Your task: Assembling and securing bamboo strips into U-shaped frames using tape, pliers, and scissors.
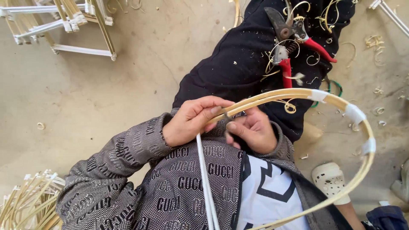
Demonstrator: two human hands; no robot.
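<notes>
Now, head view, line by line.
Left hand: the left hand point(191, 120) is curled over the bamboo hoop point(366, 127), its grip clenched on the strips where they come together, thumb on top.
Right hand: the right hand point(252, 131) sits just beside the left, fingers pinched on the same joint of the hoop from below, its grip grasping the strip ends.
Hoop: a ring of pale split bamboo, arching from the hands out to the right and curving back down past the white shirt point(268, 196); bound at three spots with white tape point(353, 113).
White strip: a thin white strip point(206, 183) runs from under the left hand straight down over the patterned grey jacket point(170, 187).
Lap: a black cloth point(238, 64) lies over the legs, sprinkled with curled bamboo shavings point(289, 106).
Shears: red-handled pruning shears point(289, 38) rest on the black cloth, above the hoop, apart from both hands.
Floor: the bare concrete floor point(106, 102) carries white-tipped bamboo frames point(64, 25) at upper left and a bundle of bamboo sticks point(25, 200) at lower left.
Foot: a white clog point(330, 181) shows inside the ring at lower right.
</notes>
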